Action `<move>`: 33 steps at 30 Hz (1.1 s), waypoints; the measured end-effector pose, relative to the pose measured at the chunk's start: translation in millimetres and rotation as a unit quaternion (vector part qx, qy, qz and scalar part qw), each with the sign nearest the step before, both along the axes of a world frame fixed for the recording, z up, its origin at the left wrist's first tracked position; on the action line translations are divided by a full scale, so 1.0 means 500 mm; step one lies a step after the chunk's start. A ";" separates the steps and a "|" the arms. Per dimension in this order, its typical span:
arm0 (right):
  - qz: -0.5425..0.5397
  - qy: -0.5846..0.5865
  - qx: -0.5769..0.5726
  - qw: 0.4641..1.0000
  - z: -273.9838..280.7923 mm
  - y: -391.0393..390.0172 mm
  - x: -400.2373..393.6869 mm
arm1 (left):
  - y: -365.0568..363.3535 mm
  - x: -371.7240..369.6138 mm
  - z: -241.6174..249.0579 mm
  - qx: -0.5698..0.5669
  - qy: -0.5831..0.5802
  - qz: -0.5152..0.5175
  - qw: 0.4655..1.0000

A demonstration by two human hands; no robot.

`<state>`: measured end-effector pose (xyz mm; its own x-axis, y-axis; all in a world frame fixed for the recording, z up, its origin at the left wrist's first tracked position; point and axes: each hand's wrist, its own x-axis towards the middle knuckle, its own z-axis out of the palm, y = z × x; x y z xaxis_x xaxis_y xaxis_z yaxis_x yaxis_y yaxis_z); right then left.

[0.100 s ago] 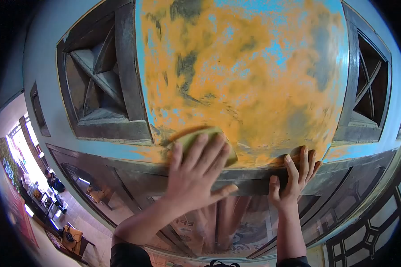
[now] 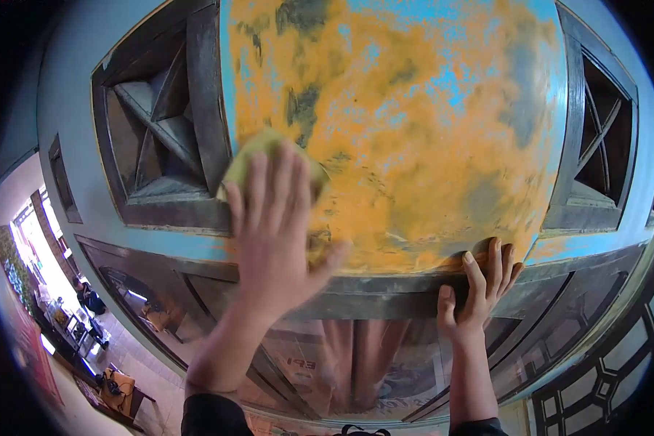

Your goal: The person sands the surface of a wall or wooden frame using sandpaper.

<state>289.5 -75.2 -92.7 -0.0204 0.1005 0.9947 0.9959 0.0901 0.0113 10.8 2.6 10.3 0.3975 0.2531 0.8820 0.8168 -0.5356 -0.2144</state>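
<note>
My left hand (image 2: 272, 240) lies flat with its fingers pressed over a yellow-green sheet of sandpaper (image 2: 242, 167), slightly blurred by motion. The sheet sits against the left side of a wall panel (image 2: 429, 160) patched in orange, blue and dark grey. Its far edge comes up to the dark wooden frame on the left. Lower right, my right hand (image 2: 478, 294) rests with spread fingers on the panel's bottom edge and the dark wooden rail (image 2: 385, 296), holding nothing.
Wooden vents with crossed slats flank the panel, one on the left (image 2: 152, 131) and one on the right (image 2: 597, 134). Glass panes (image 2: 305, 363) lie below the rail. At far left, a person (image 2: 89, 298) is near a bright doorway, with a chair (image 2: 120, 392) closer by.
My left hand and the sandpaper have moved up and to the left across the panel. The right hand stays where it was.
</note>
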 end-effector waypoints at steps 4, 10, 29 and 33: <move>0.009 0.029 0.018 0.999 -0.002 0.013 -0.023 | -0.020 0.038 -0.037 0.010 -0.038 -0.042 0.998; 0.015 0.035 0.011 0.999 -0.013 0.015 -0.028 | -0.022 0.016 0.006 0.005 -0.027 -0.033 0.999; -0.046 0.026 0.071 0.996 0.040 -0.005 0.073 | -0.021 0.042 0.002 0.054 0.122 0.004 0.991; -0.045 0.024 0.069 0.996 0.035 -0.004 0.077 | 0.003 0.019 0.101 0.090 0.023 0.022 0.995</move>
